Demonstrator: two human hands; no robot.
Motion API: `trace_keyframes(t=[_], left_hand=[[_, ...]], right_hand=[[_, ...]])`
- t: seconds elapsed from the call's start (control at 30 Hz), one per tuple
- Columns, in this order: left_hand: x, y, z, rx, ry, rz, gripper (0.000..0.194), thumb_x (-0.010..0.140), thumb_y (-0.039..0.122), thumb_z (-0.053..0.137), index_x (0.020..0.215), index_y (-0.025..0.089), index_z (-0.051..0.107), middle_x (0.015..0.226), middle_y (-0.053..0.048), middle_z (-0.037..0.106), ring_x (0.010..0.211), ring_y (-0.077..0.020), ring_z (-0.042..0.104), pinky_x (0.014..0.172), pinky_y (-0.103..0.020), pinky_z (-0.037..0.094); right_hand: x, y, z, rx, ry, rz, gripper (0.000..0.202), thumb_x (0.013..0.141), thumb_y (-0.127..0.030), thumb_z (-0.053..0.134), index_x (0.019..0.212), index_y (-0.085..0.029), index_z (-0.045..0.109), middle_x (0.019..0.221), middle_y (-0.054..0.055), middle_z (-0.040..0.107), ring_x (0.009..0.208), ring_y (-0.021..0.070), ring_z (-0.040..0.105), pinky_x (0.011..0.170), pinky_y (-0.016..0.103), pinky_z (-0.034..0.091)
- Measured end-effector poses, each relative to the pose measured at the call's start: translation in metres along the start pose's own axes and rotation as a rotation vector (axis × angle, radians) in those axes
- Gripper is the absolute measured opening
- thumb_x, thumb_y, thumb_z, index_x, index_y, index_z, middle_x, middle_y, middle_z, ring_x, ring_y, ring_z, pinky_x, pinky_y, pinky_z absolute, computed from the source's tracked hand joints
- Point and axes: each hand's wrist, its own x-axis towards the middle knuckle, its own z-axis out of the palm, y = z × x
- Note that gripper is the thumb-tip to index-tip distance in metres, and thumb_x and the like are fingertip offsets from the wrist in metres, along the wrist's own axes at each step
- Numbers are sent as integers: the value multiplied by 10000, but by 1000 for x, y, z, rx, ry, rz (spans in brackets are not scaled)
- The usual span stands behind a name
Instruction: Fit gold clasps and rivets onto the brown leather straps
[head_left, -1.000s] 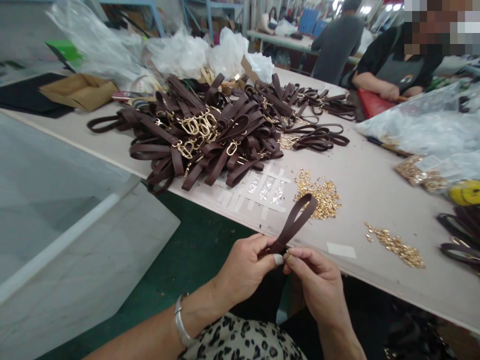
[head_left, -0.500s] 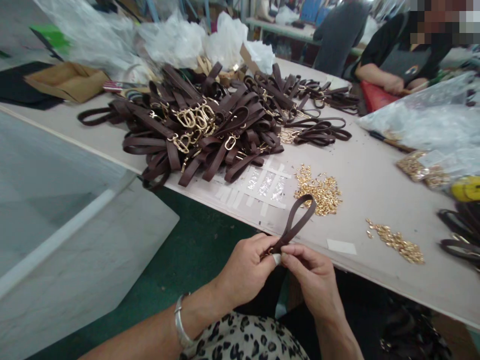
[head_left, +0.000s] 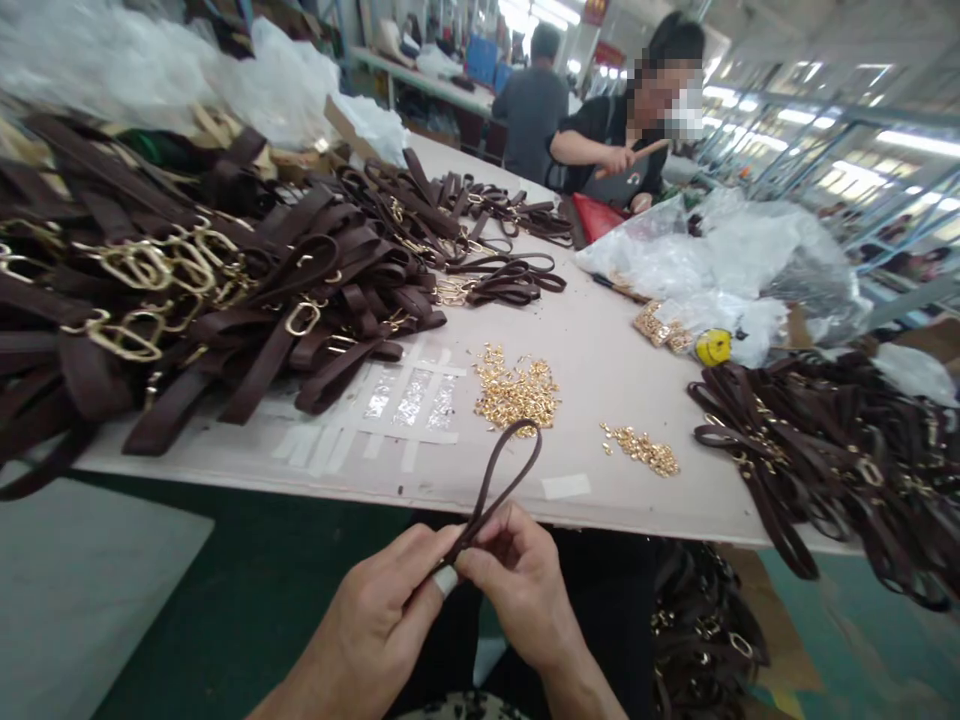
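A dark brown leather wrist strap (head_left: pixel 501 468) rises as a loop above my two hands, just off the table's near edge. My left hand (head_left: pixel 386 605) grips its lower end between thumb and fingers; the thumb carries a white wrap. Close beside it, my right hand (head_left: pixel 525 585) pinches the strap at the base of the loop. The metal fitting at the strap's lower end is hidden by my fingers. Beyond the loop lies a pile of small gold metal pieces (head_left: pixel 517 392), with a smaller pile of gold pieces (head_left: pixel 646 450) to its right.
A large heap of brown straps with gold clasps (head_left: pixel 300 265) covers the table's left; another strap heap (head_left: pixel 810 450) overhangs its right edge. Plastic bags (head_left: pixel 742 250) and a yellow tape measure (head_left: pixel 712 346) lie behind. Across the table a co-worker (head_left: pixel 611 150) holds a wooden-handled tool.
My view has swung right and up, bringing in the right-hand strap heap. Both hands still hold the strap. The co-worker's hand has risen with the tool.
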Motion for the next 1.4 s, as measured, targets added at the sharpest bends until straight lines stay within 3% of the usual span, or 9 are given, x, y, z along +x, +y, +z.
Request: trace_keyframes(t=[0.1,0.2,0.4,0.57,0.83,1.07,1.17,1.27,1.4], left_hand=[[7,6,3,-113,-16,-62,393,973,204,472,1333,324,574,982,1,671,912,-142,668,832,-201,501],[13,12,5,-327,-25,-244,371,986,295,471,1339,313,583,935,2,696,823,-141,679,821,-224,514],[13,4,9,-723,69,-525,447,933,430,568,1361,305,589,971,-18,675,740,-138,632,755,-265,521],[11,1,14,-783,137,-585,472,924,497,564,1330,263,624,919,-24,660,703,-136,572,726,-289,499],[24,17,11,-860,192,-590,381,793,295,739,1173,267,730,1159,-23,728,989,-181,625,924,-273,462],[25,16,12,-882,227,-584,228,707,171,759,934,153,742,812,-7,725,749,-131,630,739,-241,496],[26,12,13,-876,253,-585,221,667,162,780,875,132,713,770,-9,718,685,-120,613,658,-232,486],[27,10,15,-861,295,-565,197,668,151,781,845,125,699,720,-2,707,654,-111,606,645,-226,482],[25,12,17,-891,264,-489,182,742,158,741,918,121,714,823,-29,743,756,-137,653,748,-251,508]], right_hand=[[2,-8,-9,-66,-18,1,153,779,-209,727,801,-203,576,724,-34,639,672,136,605,649,250,485],[12,-22,-41,-307,35,-92,126,834,-298,682,891,-201,627,807,5,680,760,169,641,709,280,509],[51,-44,-144,-1290,562,-276,241,900,-350,548,1034,-195,675,947,62,730,827,217,648,802,350,486],[71,-41,-173,-1482,548,-232,242,887,-310,524,969,-205,727,909,92,745,866,281,644,809,396,459],[79,-39,-170,-1534,468,-201,271,875,-315,520,989,-226,750,971,87,758,905,269,672,862,392,465],[79,-42,-171,-1399,492,-172,228,809,-314,595,975,-220,720,871,77,755,788,263,685,745,402,499],[63,-37,-139,-1037,449,-332,184,799,-339,678,936,-216,693,886,66,733,804,235,679,795,401,515],[35,-26,-87,-621,267,-427,141,816,-293,728,917,-228,653,880,32,696,814,184,662,761,327,537],[9,-9,-30,-428,51,-495,137,870,-140,664,946,-249,631,891,4,660,867,153,640,771,280,531]])
